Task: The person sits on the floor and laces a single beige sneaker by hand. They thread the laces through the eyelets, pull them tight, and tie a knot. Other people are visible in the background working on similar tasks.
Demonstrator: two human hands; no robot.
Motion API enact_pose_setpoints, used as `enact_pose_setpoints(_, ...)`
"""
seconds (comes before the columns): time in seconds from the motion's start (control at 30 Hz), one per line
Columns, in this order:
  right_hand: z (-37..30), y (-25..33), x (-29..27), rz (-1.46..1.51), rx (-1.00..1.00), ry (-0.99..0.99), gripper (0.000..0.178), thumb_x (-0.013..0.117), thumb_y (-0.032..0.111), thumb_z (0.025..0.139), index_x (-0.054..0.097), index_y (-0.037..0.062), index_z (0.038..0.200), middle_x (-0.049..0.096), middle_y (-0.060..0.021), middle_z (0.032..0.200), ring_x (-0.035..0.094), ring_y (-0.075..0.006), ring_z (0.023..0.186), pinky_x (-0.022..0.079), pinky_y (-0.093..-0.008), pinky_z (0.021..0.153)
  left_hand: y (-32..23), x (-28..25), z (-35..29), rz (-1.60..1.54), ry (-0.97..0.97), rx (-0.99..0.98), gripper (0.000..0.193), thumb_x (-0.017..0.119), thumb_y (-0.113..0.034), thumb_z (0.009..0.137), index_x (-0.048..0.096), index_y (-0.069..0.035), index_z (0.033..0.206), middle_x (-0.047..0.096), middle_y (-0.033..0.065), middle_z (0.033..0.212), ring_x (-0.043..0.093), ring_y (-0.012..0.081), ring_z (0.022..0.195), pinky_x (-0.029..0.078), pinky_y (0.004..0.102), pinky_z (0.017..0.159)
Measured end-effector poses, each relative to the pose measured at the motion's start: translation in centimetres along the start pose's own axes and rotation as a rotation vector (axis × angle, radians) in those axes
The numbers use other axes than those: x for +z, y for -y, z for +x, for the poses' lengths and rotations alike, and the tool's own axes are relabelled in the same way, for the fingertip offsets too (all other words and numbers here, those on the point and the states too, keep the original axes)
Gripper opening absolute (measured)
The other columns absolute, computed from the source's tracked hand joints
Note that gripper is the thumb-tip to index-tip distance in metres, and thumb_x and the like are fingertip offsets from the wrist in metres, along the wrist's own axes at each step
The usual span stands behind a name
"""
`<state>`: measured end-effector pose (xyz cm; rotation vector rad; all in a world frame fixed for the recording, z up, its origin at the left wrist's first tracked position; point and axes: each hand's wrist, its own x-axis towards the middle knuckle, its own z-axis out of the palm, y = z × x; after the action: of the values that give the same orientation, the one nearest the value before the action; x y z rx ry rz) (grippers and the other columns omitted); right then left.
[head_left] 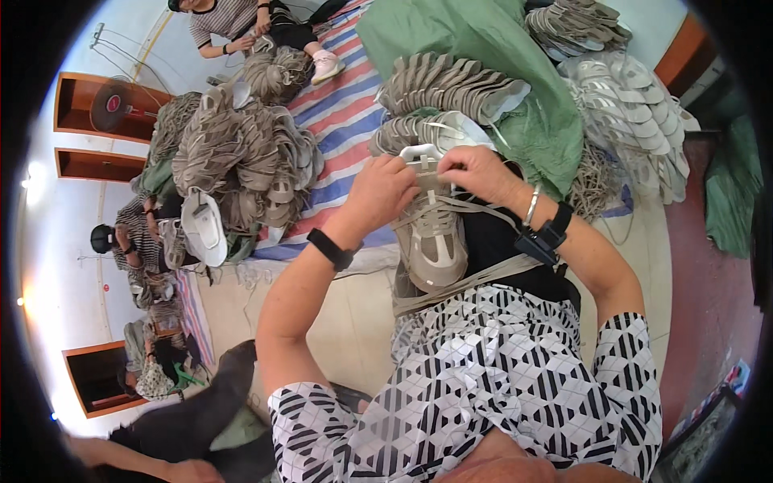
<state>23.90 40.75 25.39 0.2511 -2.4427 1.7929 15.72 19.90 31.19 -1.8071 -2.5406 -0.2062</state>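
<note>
A taupe and grey shoe upper (436, 245) rests on my lap, its toe toward me and its white-edged opening away from me. My left hand (385, 187) is closed on the left side of the upper, near the eyelets. Opposite it, my right hand (479, 171) has its fingers pinched together by the right eyelet edge; what lies between the fingertips is too small to make out. A beige shoelace (423, 211) crosses the upper's front. More long laces (475, 288) lie over my lap below the toe.
Nested rows of shoe uppers (451, 87) lie ahead on green sheeting (475, 36). Pale uppers (624, 121) are stacked at right, beside a tangle of laces (592, 181). A big pile of uppers (237, 153) sits left on a striped sheet (346, 105). Other people (233, 28) sit working nearby.
</note>
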Motion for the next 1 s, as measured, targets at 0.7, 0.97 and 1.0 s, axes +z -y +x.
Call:
enact_pose_setpoints(0.7,0.1,-0.6,1.0,-0.555,-0.273,0.066,0.005,0.065,0.011,0.073,0.061,0.0089,0.076,0.056,-0.0070,0.086,0.050,-0.0284,0.088,0.042,-0.0385,0.078,1.1,3.0,0.8,-0.227,0.202,-0.217,0.021,0.058,-0.027,0.077,0.066,-0.008,0.073,0.059,0.0110,0.084,0.049,0.0324,0.084,0.041,0.0418,0.073)
enact_pose_setpoints(0.97,-1.6,-0.9,4.7,-0.489,-0.292,-0.224,0.010,0.064,0.010,0.073,0.060,0.0062,0.082,0.053,-0.0089,0.097,0.050,-0.0300,0.100,0.041,-0.0407,0.084,2.7,3.7,0.8,-0.387,0.299,-0.212,0.018,0.065,-0.027,0.072,0.067,-0.009,0.069,0.060,0.0125,0.079,0.052,0.0347,0.082,0.042,0.0427,0.077)
enact_pose_setpoints(1.0,-1.6,-1.1,4.5,-0.454,-0.302,-0.191,0.009,0.063,0.010,0.075,0.060,0.0058,0.082,0.054,-0.0088,0.098,0.050,-0.0301,0.101,0.041,-0.0406,0.085,2.4,3.0,1.1,-0.383,0.334,-0.213,0.019,0.066,-0.027,0.072,0.067,-0.009,0.069,0.061,0.0127,0.078,0.053,0.0349,0.081,0.042,0.0431,0.077)
